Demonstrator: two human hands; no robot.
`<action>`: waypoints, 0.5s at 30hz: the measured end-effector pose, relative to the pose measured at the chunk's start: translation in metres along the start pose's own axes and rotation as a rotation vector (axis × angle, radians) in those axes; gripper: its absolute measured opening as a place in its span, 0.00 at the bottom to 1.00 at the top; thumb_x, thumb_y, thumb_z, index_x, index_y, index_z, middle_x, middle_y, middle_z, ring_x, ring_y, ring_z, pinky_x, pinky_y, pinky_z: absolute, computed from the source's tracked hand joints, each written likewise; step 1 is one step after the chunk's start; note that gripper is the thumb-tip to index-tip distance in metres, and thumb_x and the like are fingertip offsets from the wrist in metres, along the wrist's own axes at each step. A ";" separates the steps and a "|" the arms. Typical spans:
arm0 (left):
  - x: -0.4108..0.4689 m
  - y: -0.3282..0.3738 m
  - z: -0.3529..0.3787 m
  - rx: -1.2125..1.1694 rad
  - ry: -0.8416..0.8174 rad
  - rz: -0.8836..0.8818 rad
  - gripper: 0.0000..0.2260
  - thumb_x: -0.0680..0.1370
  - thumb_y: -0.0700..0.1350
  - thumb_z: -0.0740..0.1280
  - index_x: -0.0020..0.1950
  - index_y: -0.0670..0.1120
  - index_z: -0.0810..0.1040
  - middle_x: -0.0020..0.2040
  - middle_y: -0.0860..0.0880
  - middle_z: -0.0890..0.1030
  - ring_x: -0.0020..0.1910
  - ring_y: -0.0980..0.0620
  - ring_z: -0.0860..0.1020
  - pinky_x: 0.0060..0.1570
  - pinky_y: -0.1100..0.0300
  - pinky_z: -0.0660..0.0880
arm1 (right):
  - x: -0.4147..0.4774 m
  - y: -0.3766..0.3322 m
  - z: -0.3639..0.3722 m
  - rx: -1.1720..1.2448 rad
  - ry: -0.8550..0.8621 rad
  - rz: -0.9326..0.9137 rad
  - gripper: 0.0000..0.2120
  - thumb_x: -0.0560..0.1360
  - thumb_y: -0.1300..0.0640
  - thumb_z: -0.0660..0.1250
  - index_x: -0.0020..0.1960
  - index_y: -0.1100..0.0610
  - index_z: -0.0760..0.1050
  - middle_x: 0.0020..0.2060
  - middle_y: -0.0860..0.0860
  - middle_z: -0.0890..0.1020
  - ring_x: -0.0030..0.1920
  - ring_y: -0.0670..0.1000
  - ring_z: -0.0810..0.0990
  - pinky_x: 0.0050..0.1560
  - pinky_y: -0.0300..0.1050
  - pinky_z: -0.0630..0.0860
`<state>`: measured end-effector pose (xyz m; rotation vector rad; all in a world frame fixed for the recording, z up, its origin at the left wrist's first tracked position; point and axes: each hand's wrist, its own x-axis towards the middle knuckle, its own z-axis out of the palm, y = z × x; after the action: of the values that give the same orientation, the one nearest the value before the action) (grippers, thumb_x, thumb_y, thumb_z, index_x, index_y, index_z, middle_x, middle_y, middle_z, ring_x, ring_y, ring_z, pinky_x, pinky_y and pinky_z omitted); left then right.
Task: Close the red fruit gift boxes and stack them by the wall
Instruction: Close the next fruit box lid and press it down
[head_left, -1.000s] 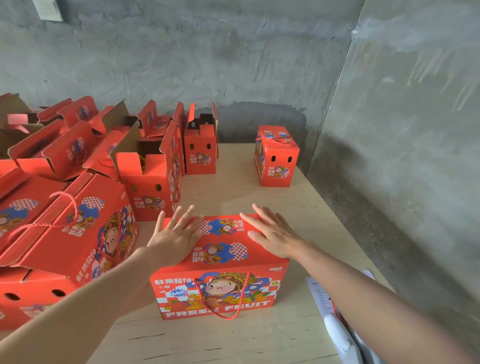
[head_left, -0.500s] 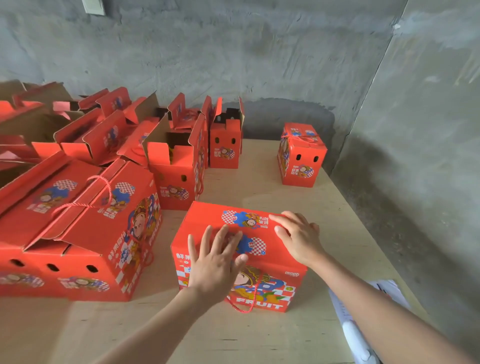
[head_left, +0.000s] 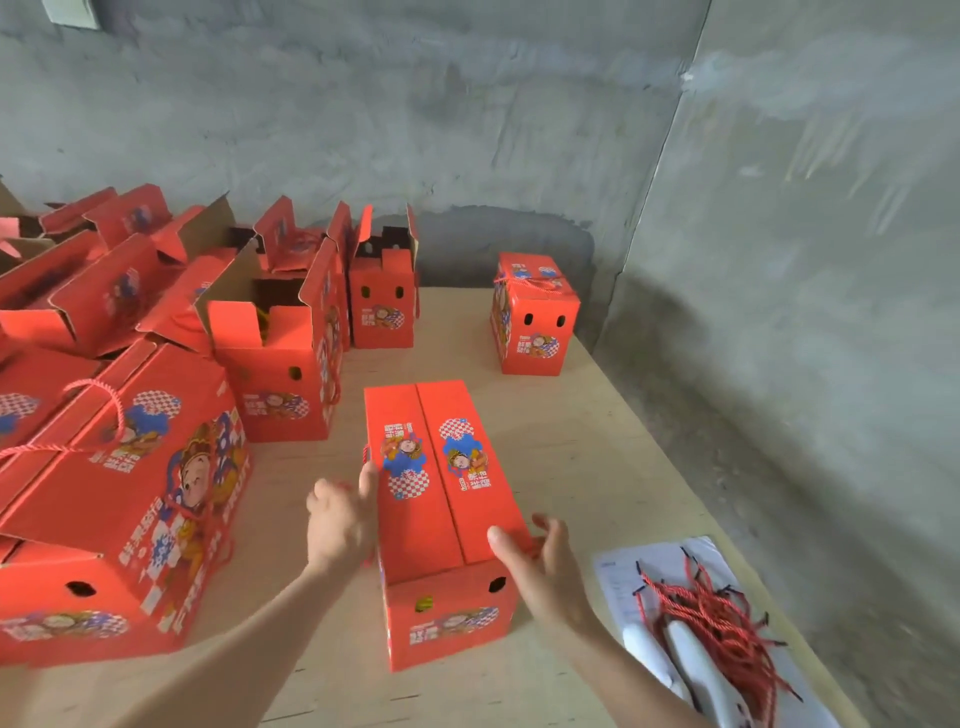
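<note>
A closed red fruit gift box (head_left: 441, 467) stands on the wooden table (head_left: 597, 441) in front of me, its long side pointing away. My left hand (head_left: 340, 514) grips its left side, thumb on the top edge near the rope handle. My right hand (head_left: 540, 566) grips the near right corner, thumb on the lid and fingers down the side. Another closed red box (head_left: 535, 317) stands far right by the back wall. Open boxes (head_left: 280, 364) with raised flaps stand left of centre, one more (head_left: 384, 296) behind them.
A large closed red box (head_left: 130, 493) with a rope handle fills the near left, with more open boxes behind it. A white sheet (head_left: 623, 566) with a heap of red cords (head_left: 711, 618) lies at the near right. A concrete wall (head_left: 805, 312) runs along the table's right side.
The box has been turned from broadside to lengthwise. Both hands have left its top and now hold its two sides, the right one at the near corner.
</note>
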<state>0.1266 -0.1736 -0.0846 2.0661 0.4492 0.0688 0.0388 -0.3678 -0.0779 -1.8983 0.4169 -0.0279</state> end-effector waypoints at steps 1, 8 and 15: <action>-0.006 -0.007 0.003 -0.064 -0.018 -0.098 0.34 0.78 0.63 0.55 0.56 0.29 0.73 0.54 0.31 0.77 0.55 0.35 0.75 0.53 0.46 0.73 | 0.006 0.000 -0.002 0.145 -0.131 0.166 0.29 0.67 0.36 0.69 0.61 0.52 0.73 0.50 0.42 0.80 0.54 0.47 0.77 0.52 0.43 0.72; -0.021 -0.013 0.006 -0.635 -0.429 -0.683 0.15 0.78 0.55 0.60 0.36 0.48 0.72 0.31 0.48 0.77 0.26 0.51 0.75 0.27 0.65 0.72 | 0.053 -0.024 -0.001 0.474 -0.330 0.396 0.05 0.75 0.61 0.65 0.45 0.58 0.80 0.37 0.53 0.84 0.36 0.51 0.82 0.39 0.41 0.76; -0.004 0.033 -0.018 -0.674 -0.229 -0.434 0.13 0.78 0.37 0.57 0.33 0.44 0.69 0.31 0.47 0.70 0.26 0.52 0.64 0.24 0.64 0.60 | 0.076 -0.076 0.017 0.261 0.015 0.016 0.02 0.75 0.59 0.68 0.45 0.58 0.76 0.42 0.54 0.79 0.44 0.51 0.76 0.39 0.40 0.70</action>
<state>0.1281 -0.1757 -0.0466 1.2697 0.6210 -0.2433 0.1343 -0.3523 -0.0279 -1.6387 0.4172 -0.0821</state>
